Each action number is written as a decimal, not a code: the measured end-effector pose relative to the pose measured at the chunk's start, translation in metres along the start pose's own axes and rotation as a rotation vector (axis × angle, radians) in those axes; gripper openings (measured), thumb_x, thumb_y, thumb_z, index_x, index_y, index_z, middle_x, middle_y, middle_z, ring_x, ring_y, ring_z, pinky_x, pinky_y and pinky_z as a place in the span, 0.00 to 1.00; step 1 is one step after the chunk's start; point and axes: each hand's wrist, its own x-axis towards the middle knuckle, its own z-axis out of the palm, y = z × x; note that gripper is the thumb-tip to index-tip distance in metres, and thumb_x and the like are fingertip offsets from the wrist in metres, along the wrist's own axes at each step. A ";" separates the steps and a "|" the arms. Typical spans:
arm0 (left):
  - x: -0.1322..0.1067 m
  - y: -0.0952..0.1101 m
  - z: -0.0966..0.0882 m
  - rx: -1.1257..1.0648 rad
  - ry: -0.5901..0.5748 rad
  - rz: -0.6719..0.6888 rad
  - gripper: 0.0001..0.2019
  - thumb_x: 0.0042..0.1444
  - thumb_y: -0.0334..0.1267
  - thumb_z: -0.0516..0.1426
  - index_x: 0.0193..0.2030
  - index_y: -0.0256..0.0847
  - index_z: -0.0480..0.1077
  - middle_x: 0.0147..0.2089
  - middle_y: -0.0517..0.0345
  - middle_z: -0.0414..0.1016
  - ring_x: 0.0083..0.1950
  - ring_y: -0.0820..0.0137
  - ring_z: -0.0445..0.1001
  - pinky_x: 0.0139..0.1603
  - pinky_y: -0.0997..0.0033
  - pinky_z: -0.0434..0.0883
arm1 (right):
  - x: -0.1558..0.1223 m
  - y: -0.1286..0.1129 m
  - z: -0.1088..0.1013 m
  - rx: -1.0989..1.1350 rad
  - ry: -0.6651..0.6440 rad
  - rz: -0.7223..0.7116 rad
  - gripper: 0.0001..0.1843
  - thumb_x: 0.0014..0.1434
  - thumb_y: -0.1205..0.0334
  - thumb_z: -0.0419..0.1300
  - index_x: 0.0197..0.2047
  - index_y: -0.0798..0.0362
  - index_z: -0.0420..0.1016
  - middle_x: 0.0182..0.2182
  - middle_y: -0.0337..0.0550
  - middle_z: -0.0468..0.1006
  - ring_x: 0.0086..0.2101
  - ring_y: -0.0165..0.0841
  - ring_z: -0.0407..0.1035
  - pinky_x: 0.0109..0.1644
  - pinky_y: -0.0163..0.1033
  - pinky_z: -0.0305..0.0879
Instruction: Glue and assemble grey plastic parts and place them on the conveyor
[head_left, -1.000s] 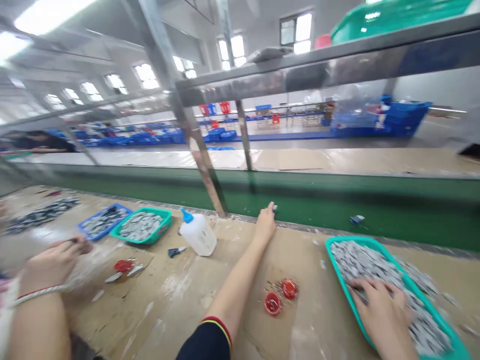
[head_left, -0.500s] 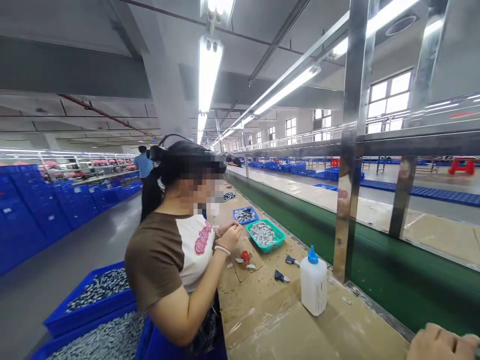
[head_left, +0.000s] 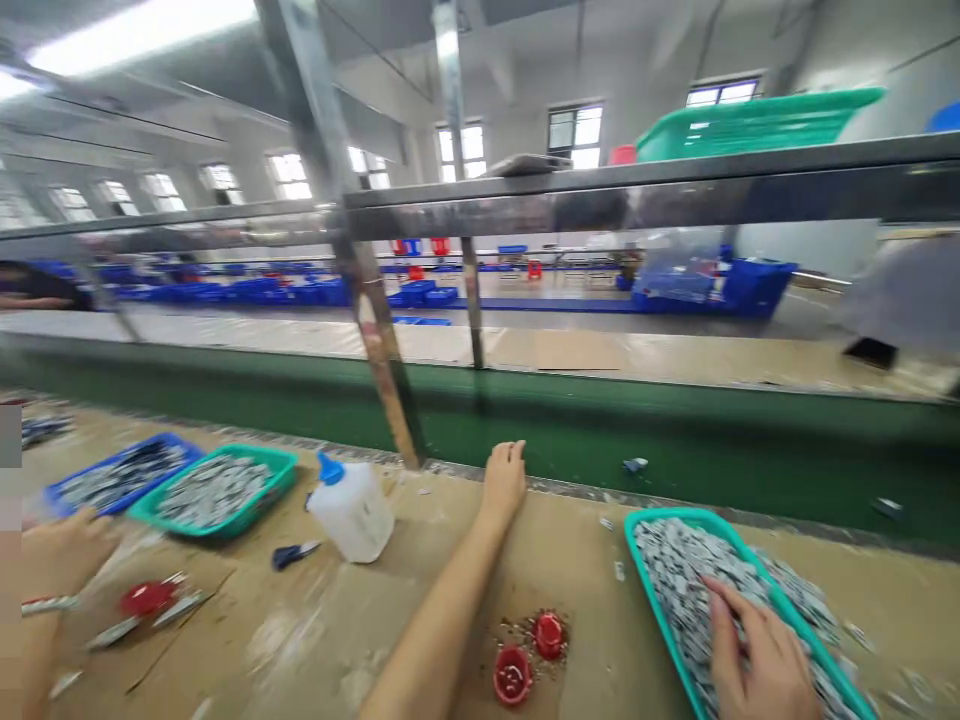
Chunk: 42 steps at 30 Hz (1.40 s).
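My left hand (head_left: 505, 478) reaches to the far edge of the cardboard-covered table, beside the green belt. Its fingers are loosely bent, and I see nothing in them. My right hand (head_left: 761, 650) is over a green basket (head_left: 646, 570) full of small grey-white pieces (head_left: 686, 560), thumb and forefinger apart and fingertips touching the pieces. Between my arms, two small red caps (head_left: 512, 675) stand on a stained patch; the nearer one appears to hold some liquid. Left of my left forearm stands a white plastic bottle (head_left: 352, 515) with a blue nozzle.
A co-worker's hand (head_left: 64, 550) is at the left, near a red cap (head_left: 148, 598). Beyond it are a blue basket (head_left: 176, 440) and another green basket (head_left: 289, 475) of pieces. Dark-handled snips (head_left: 289, 556) lie nearby. A metal post (head_left: 382, 370) rises at the belt (head_left: 570, 450), which carries loose pieces.
My view has swung right, from the co-worker to the table before me. My right hand and its basket are now in view. The bottle appears farther left.
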 end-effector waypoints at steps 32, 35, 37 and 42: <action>-0.001 -0.012 0.021 0.118 -0.035 0.075 0.15 0.62 0.35 0.47 0.54 0.35 0.63 0.46 0.44 0.70 0.51 0.58 0.63 0.50 0.61 0.63 | -0.040 -0.090 0.040 0.855 -0.664 0.600 0.18 0.49 0.47 0.64 0.32 0.56 0.77 0.27 0.47 0.80 0.30 0.37 0.73 0.32 0.37 0.65; -0.002 -0.012 0.021 0.124 -0.034 0.073 0.15 0.62 0.35 0.47 0.54 0.36 0.63 0.45 0.44 0.70 0.50 0.59 0.64 0.49 0.61 0.64 | -0.041 -0.091 0.043 0.873 -0.666 0.583 0.18 0.49 0.48 0.64 0.32 0.56 0.77 0.29 0.48 0.81 0.31 0.38 0.73 0.37 0.39 0.66; -0.002 -0.012 0.020 0.124 -0.034 0.069 0.15 0.62 0.35 0.47 0.54 0.36 0.63 0.45 0.45 0.70 0.50 0.59 0.64 0.48 0.61 0.65 | -0.041 -0.092 0.045 0.881 -0.665 0.582 0.17 0.49 0.48 0.64 0.32 0.56 0.77 0.29 0.48 0.81 0.32 0.37 0.73 0.39 0.39 0.67; -0.002 -0.012 0.020 0.116 -0.040 0.055 0.15 0.62 0.36 0.47 0.54 0.37 0.62 0.45 0.45 0.71 0.51 0.59 0.64 0.48 0.62 0.65 | -0.039 -0.090 0.043 0.900 -0.662 0.602 0.16 0.50 0.50 0.64 0.32 0.56 0.77 0.28 0.47 0.80 0.31 0.35 0.72 0.36 0.36 0.65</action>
